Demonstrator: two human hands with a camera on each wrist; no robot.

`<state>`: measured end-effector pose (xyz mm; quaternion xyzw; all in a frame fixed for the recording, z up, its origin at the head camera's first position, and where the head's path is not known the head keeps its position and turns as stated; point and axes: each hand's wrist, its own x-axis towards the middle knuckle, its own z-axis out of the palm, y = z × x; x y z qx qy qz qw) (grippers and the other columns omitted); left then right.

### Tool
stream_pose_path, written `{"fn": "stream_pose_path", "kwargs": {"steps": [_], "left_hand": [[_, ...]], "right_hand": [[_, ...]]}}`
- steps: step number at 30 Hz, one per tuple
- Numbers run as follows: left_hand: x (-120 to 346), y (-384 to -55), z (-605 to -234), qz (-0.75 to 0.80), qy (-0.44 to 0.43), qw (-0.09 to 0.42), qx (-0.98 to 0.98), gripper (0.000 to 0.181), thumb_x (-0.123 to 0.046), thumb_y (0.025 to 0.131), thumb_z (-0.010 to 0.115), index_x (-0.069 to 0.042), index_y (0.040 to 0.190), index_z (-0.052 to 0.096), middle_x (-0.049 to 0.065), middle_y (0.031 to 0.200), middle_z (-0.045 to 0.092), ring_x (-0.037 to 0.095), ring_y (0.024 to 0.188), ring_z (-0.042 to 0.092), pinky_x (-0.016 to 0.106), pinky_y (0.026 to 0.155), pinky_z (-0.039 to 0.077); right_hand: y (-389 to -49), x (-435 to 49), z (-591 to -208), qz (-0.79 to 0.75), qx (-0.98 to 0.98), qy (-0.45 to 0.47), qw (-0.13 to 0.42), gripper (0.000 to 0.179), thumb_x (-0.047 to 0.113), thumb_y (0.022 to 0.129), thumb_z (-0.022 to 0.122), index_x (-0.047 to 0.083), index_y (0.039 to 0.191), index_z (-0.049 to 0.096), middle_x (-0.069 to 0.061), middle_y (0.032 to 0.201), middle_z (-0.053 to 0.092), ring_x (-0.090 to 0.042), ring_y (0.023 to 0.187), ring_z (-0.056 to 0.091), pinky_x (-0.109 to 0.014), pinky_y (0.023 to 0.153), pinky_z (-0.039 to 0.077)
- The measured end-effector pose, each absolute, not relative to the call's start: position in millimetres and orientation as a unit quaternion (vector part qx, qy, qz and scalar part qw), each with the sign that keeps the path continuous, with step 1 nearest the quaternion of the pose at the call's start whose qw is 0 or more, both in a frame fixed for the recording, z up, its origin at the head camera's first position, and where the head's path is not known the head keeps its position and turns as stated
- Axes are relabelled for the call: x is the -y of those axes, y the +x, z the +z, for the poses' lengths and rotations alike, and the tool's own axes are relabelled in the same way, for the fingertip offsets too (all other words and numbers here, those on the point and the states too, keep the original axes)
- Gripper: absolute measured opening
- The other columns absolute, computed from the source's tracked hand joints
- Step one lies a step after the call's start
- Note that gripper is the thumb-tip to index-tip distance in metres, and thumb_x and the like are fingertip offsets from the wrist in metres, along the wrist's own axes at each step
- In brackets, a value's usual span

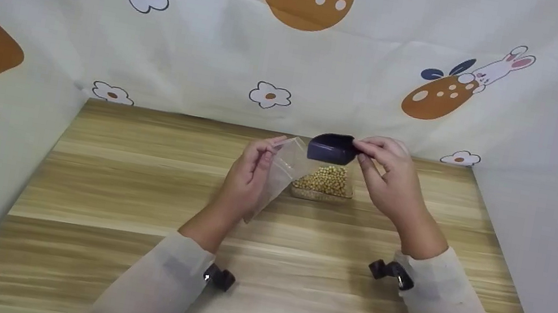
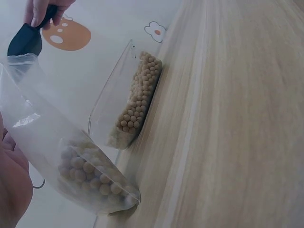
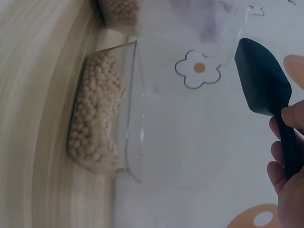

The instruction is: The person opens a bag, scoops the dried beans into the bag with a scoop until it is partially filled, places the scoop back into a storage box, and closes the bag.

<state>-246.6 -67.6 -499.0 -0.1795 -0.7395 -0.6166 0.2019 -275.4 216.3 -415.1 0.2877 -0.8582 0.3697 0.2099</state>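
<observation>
My left hand (image 1: 248,175) grips a clear zip bag (image 1: 281,171) near its mouth, which tilts up to the right. In the left wrist view, round pale yellow beans lie in the lower part of the bag (image 2: 90,175). My right hand (image 1: 392,179) pinches the handle of a dark scoop (image 1: 332,148). The scoop's front end is at the bag's mouth; whether it reaches inside, I cannot tell. What the scoop holds is hidden. Below the scoop stands a clear box (image 3: 135,109) partly filled with the same beans (image 3: 95,109).
The wooden table (image 1: 125,181) meets a pale curtain (image 1: 189,49) with printed flowers and rabbits behind the box. More curtain rises on both sides. A small dark camera (image 1: 220,278) sits on the left wrist, another dark camera (image 1: 393,274) on the right.
</observation>
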Motion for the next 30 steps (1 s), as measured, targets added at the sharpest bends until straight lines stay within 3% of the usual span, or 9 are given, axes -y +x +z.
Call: {"fn": "stream_pose_path", "kwargs": {"steps": [8, 14, 20, 30], "left_hand": [[68, -246, -498, -0.611, -0.184, 0.209, 0.741, 0.015, -0.015, 0.116, 0.044, -0.007, 0.118, 0.055, 0.008, 0.154, 0.065, 0.025, 0.146, 0.059, 0.048, 0.126, 0.043], [68, -247, -499, -0.609, -0.185, 0.209, 0.743, 0.016, -0.015, 0.116, 0.044, -0.005, 0.120, 0.055, 0.008, 0.153, 0.065, 0.025, 0.146, 0.059, 0.046, 0.126, 0.043], [68, -247, -500, -0.615, -0.186, 0.210, 0.737, 0.016, -0.015, 0.115, 0.043, -0.005, 0.120, 0.055, 0.009, 0.153, 0.064, 0.026, 0.146, 0.059, 0.047, 0.126, 0.044], [69, -246, -499, -0.613, -0.183, 0.199, 0.743, 0.017, -0.018, 0.116, 0.043, -0.007, 0.122, 0.055, 0.005, 0.156, 0.063, 0.024, 0.147, 0.058, 0.048, 0.124, 0.045]], "right_hand": [[-281, -241, -436, 0.382, 0.877, 0.226, 0.185, 0.024, 0.009, 0.104, 0.069, 0.008, 0.126, 0.079, -0.012, 0.124, 0.076, -0.034, 0.126, 0.061, -0.047, 0.110, 0.045], [-284, -254, -452, 0.360, 0.904, 0.194, 0.128, 0.027, 0.011, 0.105, 0.068, 0.009, 0.130, 0.077, -0.010, 0.128, 0.075, -0.033, 0.129, 0.061, -0.050, 0.112, 0.047], [-289, -256, -462, 0.328, 0.922, 0.189, 0.079, 0.027, 0.011, 0.106, 0.066, 0.008, 0.131, 0.076, -0.014, 0.132, 0.074, -0.040, 0.133, 0.059, -0.058, 0.115, 0.046], [-295, -250, -470, 0.269, 0.940, 0.205, 0.038, 0.027, 0.010, 0.105, 0.066, 0.010, 0.129, 0.078, -0.012, 0.132, 0.074, -0.039, 0.132, 0.058, -0.057, 0.116, 0.044]]}}
